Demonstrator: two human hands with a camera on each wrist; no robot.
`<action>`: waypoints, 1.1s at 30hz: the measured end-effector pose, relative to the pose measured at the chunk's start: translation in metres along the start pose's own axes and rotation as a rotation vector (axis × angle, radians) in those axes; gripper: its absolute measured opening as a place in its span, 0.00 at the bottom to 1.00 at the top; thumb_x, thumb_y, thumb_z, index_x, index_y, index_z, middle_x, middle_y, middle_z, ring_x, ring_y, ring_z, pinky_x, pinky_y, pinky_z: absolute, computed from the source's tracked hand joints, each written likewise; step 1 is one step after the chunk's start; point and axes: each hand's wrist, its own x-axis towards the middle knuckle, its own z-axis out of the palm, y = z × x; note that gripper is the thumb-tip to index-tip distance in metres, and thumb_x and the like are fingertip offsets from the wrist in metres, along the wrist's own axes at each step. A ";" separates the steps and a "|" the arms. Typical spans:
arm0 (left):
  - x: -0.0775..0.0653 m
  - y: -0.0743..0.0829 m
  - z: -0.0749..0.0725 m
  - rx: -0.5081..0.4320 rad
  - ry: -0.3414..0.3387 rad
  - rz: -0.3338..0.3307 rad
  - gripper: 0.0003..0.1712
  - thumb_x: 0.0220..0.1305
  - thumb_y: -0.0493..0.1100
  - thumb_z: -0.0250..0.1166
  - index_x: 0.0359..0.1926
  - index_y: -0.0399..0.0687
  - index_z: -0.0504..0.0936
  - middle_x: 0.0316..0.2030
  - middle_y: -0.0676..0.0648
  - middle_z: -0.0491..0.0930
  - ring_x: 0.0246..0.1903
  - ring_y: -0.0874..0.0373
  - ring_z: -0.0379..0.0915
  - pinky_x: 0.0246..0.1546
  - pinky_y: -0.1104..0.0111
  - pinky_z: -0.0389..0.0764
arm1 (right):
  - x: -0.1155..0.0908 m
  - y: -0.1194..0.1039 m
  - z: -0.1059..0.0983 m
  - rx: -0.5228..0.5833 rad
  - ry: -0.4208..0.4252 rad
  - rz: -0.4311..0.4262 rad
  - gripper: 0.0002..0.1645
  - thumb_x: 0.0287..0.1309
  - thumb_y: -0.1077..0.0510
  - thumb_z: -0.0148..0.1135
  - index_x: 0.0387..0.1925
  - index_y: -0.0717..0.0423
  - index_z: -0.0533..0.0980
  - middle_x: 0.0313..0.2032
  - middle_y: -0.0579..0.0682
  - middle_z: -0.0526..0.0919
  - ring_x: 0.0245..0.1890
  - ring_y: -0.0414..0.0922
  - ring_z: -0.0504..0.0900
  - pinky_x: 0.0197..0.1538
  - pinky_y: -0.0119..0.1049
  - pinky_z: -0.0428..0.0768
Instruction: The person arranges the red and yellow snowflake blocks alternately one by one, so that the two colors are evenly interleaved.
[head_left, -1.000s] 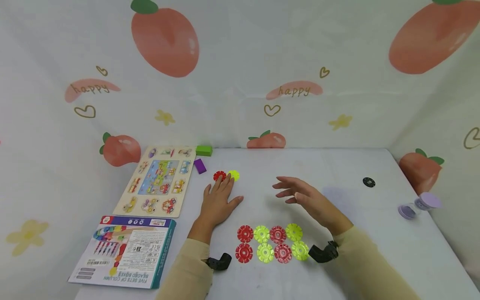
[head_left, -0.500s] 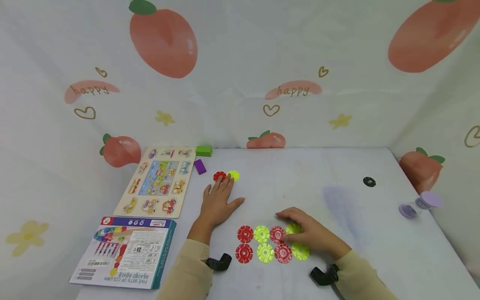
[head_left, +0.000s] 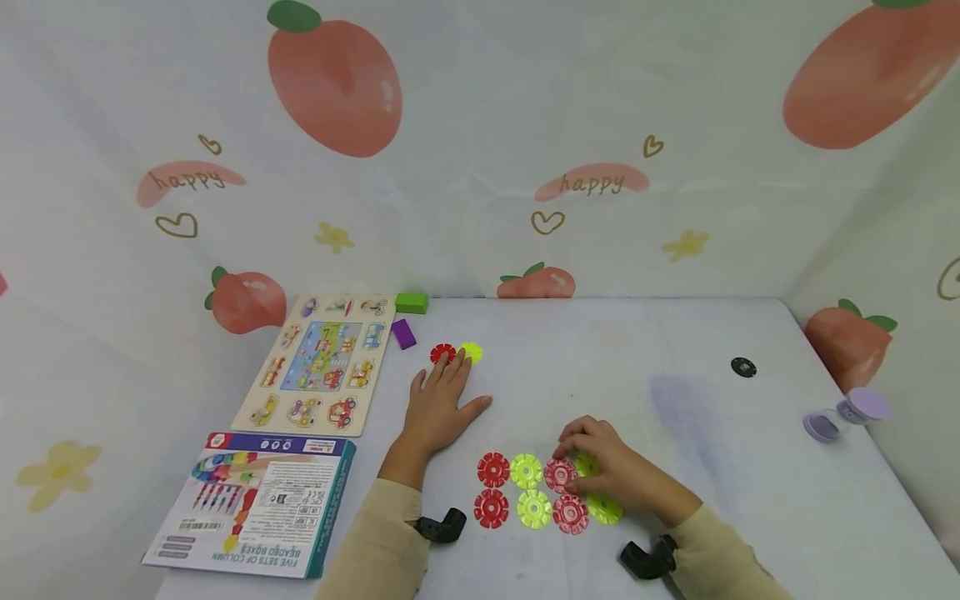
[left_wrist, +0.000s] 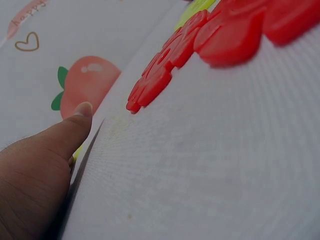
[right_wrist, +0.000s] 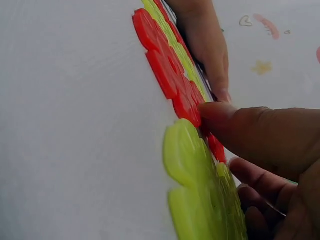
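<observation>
My right hand (head_left: 611, 467) is low over the right end of two rows of notched plastic interlocking discs, red and yellow-green. Thumb and curled fingers grip opposite edges of the upper red disc (head_left: 559, 475), which lies flat. In the right wrist view the thumb presses at the red discs, with a yellow-green disc (right_wrist: 192, 170) nearer the camera. That hand partly covers the upper right yellow-green disc (head_left: 587, 463). Farther back on the left, my left hand (head_left: 437, 417) lies with straight fingers, fingertips on another red disc (head_left: 442, 352) and a yellow disc (head_left: 473, 351).
A wooden picture puzzle board (head_left: 322, 358) and a bead set box (head_left: 255, 508) lie on the left. A green block (head_left: 412, 302) and a purple block (head_left: 403, 334) sit by the board. At the right are a black disc (head_left: 743, 367) and a lilac sand timer (head_left: 847, 414).
My right hand has come down and toward me from above the table, and its fingers have closed in on the upper red disc. My left hand stays in place.
</observation>
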 end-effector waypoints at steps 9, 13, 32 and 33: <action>-0.001 0.001 -0.003 0.008 0.004 0.009 0.50 0.60 0.78 0.41 0.74 0.55 0.55 0.73 0.55 0.46 0.72 0.54 0.35 0.65 0.44 0.39 | 0.012 -0.010 -0.006 0.108 0.002 0.096 0.16 0.59 0.53 0.66 0.48 0.37 0.75 0.41 0.35 0.79 0.42 0.39 0.75 0.46 0.39 0.76; -0.001 0.001 -0.003 0.005 0.005 0.006 0.50 0.59 0.78 0.41 0.74 0.55 0.55 0.73 0.55 0.46 0.72 0.54 0.35 0.65 0.44 0.39 | 0.035 -0.017 -0.020 0.264 0.070 0.107 0.11 0.62 0.55 0.63 0.46 0.41 0.77 0.38 0.43 0.80 0.36 0.46 0.79 0.39 0.43 0.80; 0.000 -0.001 -0.005 0.006 -0.006 0.023 0.45 0.64 0.71 0.47 0.74 0.55 0.54 0.73 0.54 0.47 0.72 0.52 0.34 0.65 0.43 0.39 | 0.156 0.003 -0.029 -0.019 0.235 0.250 0.22 0.59 0.58 0.64 0.55 0.55 0.72 0.46 0.51 0.76 0.46 0.47 0.76 0.50 0.41 0.77; -0.001 -0.001 -0.006 0.006 -0.007 0.023 0.44 0.65 0.70 0.47 0.74 0.55 0.54 0.73 0.54 0.47 0.72 0.52 0.34 0.65 0.43 0.39 | 0.155 0.002 -0.029 -0.153 0.205 0.208 0.24 0.59 0.57 0.65 0.56 0.55 0.73 0.49 0.51 0.75 0.50 0.47 0.75 0.53 0.42 0.75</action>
